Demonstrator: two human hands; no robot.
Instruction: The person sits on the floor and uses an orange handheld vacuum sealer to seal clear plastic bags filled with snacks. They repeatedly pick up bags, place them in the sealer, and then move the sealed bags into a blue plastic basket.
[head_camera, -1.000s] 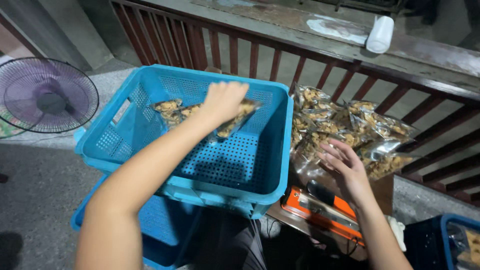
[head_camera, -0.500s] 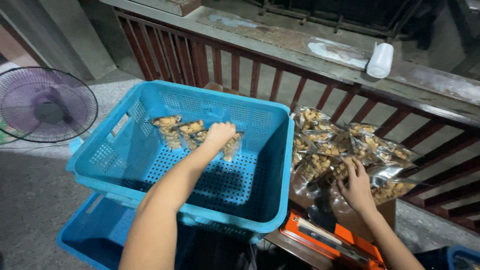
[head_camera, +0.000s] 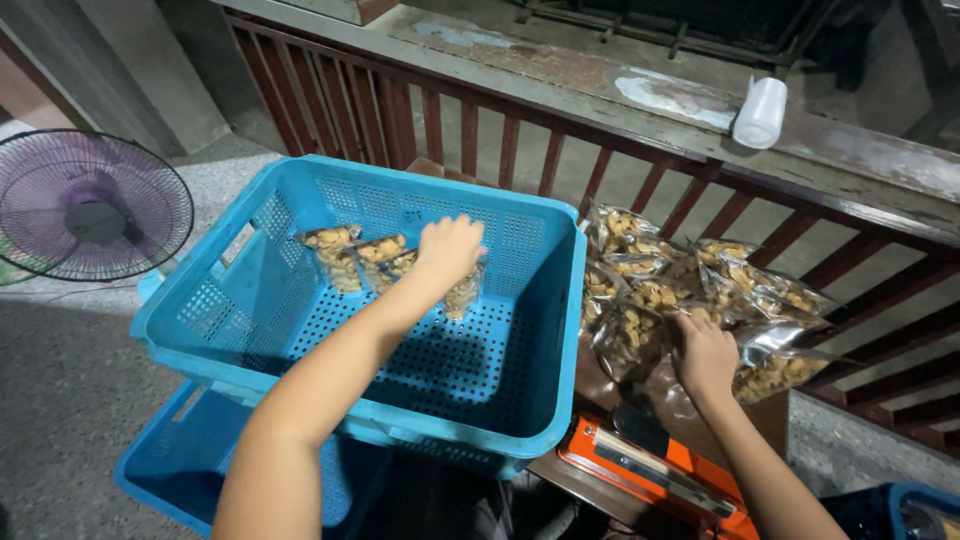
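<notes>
Two hands sorting clear snack bags between a pile and a blue crate.

Left hand (head_camera: 448, 250) reaches into the perforated blue crate (head_camera: 520, 330), fingers closed over a clear snack bag (head_camera: 463, 292) standing near the far wall, just beside a row of bags (head_camera: 355, 255); the crate floor toward the near rim lies open. Right hand (head_camera: 706, 355) rests palm-down, fingers spread, on the heap of bags (head_camera: 690, 285) just past the crate's right rim, orange sealer (head_camera: 650, 470) at the near edge. Second crate (head_camera: 170, 470) beneath; fan (head_camera: 90, 205) left.
</notes>
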